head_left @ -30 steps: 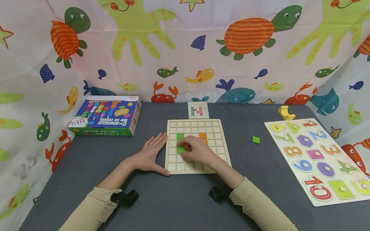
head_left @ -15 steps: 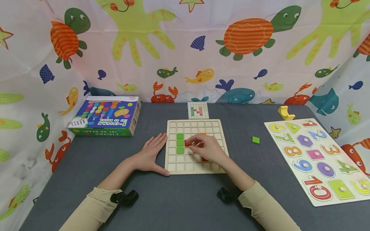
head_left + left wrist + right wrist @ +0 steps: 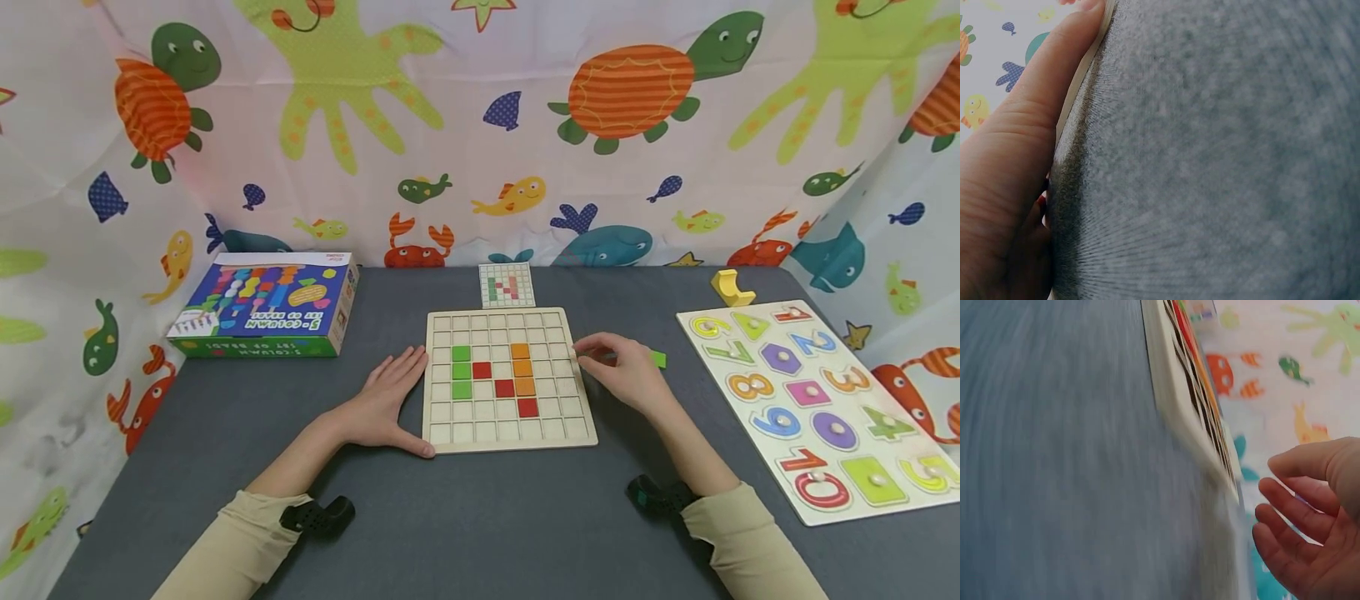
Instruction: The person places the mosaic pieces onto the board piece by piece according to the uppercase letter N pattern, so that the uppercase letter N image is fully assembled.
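A wooden grid board (image 3: 510, 447) lies mid-table in the head view. Three green tiles (image 3: 461, 372) form a column on its left. Three orange tiles (image 3: 522, 368) form another on the right, and red tiles (image 3: 505, 388) step diagonally downward. My left hand (image 3: 381, 406) lies spread at the board's left side, its fingertips and thumb at the edge. Just off the right edge is my right hand (image 3: 626, 372), fingers bent loosely and holding nothing; the right wrist view shows a gap between thumb and fingers. A loose green tile (image 3: 659, 359) is partly hidden behind that hand.
A small printed pattern card (image 3: 507, 271) touches the board's far edge. At left stands a bead-set box (image 3: 258, 304). A number-and-shape puzzle board (image 3: 757, 454) lies at right, with a yellow curved block (image 3: 731, 289) behind it. A patterned cloth hangs at the back.
My right hand has let go of a red tile, now lying beside the green column, and moved right off the board toward the loose green tile. The left hand stays put.
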Motion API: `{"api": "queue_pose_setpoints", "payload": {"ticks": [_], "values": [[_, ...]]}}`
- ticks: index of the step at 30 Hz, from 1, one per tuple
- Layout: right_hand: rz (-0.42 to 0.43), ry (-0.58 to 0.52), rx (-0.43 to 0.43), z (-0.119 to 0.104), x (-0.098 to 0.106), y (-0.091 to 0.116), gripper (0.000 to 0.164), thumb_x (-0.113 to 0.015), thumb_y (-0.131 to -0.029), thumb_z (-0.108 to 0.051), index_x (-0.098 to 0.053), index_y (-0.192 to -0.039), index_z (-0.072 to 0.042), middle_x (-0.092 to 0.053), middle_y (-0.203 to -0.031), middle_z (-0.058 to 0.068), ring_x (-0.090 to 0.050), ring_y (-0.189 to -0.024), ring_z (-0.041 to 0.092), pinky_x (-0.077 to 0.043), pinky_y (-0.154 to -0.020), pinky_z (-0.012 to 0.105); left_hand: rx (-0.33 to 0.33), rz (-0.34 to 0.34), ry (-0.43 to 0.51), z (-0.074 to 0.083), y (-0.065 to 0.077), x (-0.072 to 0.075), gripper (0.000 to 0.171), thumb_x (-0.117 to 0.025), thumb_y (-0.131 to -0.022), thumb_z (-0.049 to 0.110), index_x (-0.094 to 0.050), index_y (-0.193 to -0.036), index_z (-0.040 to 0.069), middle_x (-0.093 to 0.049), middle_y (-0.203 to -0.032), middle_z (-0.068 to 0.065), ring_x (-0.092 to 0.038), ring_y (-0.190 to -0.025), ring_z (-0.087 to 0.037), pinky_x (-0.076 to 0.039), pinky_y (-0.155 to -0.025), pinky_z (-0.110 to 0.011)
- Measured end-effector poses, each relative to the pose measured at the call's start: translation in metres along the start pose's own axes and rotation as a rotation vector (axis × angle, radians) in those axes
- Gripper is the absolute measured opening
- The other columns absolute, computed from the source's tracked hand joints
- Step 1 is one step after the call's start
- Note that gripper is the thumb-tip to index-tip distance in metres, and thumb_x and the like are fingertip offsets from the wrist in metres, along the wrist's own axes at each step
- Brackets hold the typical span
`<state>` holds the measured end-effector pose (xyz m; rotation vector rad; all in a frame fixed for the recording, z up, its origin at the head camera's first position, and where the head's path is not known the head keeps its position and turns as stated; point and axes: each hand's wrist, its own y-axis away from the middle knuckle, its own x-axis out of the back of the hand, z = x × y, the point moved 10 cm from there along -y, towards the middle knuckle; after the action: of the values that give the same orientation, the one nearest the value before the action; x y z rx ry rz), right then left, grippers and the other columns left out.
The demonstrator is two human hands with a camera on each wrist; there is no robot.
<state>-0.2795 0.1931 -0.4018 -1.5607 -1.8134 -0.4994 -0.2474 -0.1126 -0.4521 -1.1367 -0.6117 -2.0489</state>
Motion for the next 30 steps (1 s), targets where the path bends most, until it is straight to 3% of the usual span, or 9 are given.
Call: {"api": "queue_pose_setpoints", "payload": {"ticks": [6,12,22,30], "values": [[0.033,0.184,-0.077,0.032,0.031,0.008,0.028,-0.062,-0.091,-0.005,-0.065,-0.119,-0.001,-0.061,-0.117,0.023,-0.058,-0.101,0.038,-0.045,-0.087,0.055,-0.001,0.0,0.006,0.001,0.0,0.0,0.133,-0.074,-0.066,0.073,-0.005,-0.157,0.004,-0.001,-0.163,-0.011,0.004,-0.149,-0.027,0.002,-0.115,-0.052],[0.026,0.251,-0.124,0.051,0.05,0.013,0.037,-0.058,-0.085,0.003,-0.062,-0.121,0.006,-0.056,-0.122,0.03,-0.049,-0.112,0.045,-0.034,-0.096,0.061,0.006,-0.007,0.009,0.001,0.001,0.001,0.134,-0.074,-0.066,0.073,-0.004,-0.157,0.004,-0.001,-0.163,-0.012,0.003,-0.149,-0.028,0.002,-0.115,-0.053],[-0.029,0.18,-0.136,0.057,0.046,0.015,0.035,-0.064,-0.088,0.0,-0.061,-0.123,0.006,-0.061,-0.116,0.028,-0.057,-0.104,0.041,-0.044,-0.09,0.056,0.006,-0.008,0.011,0.001,0.0,0.0,0.134,-0.074,-0.066,0.073,-0.004,-0.157,0.005,0.0,-0.163,-0.011,0.004,-0.149,-0.026,0.003,-0.115,-0.052],[-0.014,0.178,-0.139,0.055,0.04,0.014,0.034,-0.068,-0.089,-0.007,-0.063,-0.122,0.002,-0.063,-0.115,0.024,-0.06,-0.103,0.038,-0.046,-0.087,0.054,0.008,-0.008,0.008,0.001,0.0,0.0,0.134,-0.074,-0.066,0.073,-0.004,-0.157,0.004,0.0,-0.163,-0.011,0.005,-0.149,-0.026,0.003,-0.115,-0.052]]}}
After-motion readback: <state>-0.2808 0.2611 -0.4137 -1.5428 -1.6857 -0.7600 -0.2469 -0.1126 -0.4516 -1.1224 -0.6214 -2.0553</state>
